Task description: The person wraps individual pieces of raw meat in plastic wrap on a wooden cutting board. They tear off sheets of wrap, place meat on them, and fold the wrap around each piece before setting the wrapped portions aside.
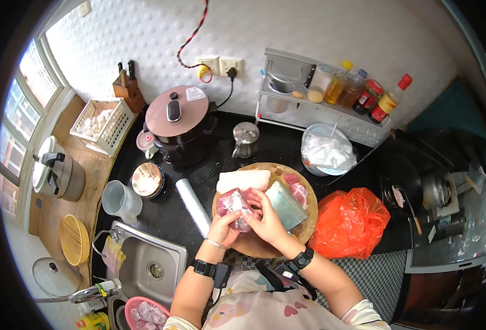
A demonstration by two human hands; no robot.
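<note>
A piece of raw red meat (234, 202) in clear plastic film is between my hands, over the round wooden chopping board (273, 168). My left hand (223, 232) pinches its near edge with the thumb. From the other side my right hand (267, 220) presses the film with fingers and thumb. A pale slab (243, 180), perhaps pork fat, lies on the board behind the meat. To the right of my right hand is a broad cleaver blade (287, 205), its handle mostly hidden. Beyond the blade sits another raw meat piece (298, 194). A roll of plastic film (193, 206) lies left of the board.
An orange-red plastic bag (352, 225) stands right of the board. A steel sink (137, 264) is at the left, with wrapped pieces in a pink basket (129, 307). Behind are an electric pressure cooker (185, 142), a glass jug (246, 138) and a bottle rack (329, 105).
</note>
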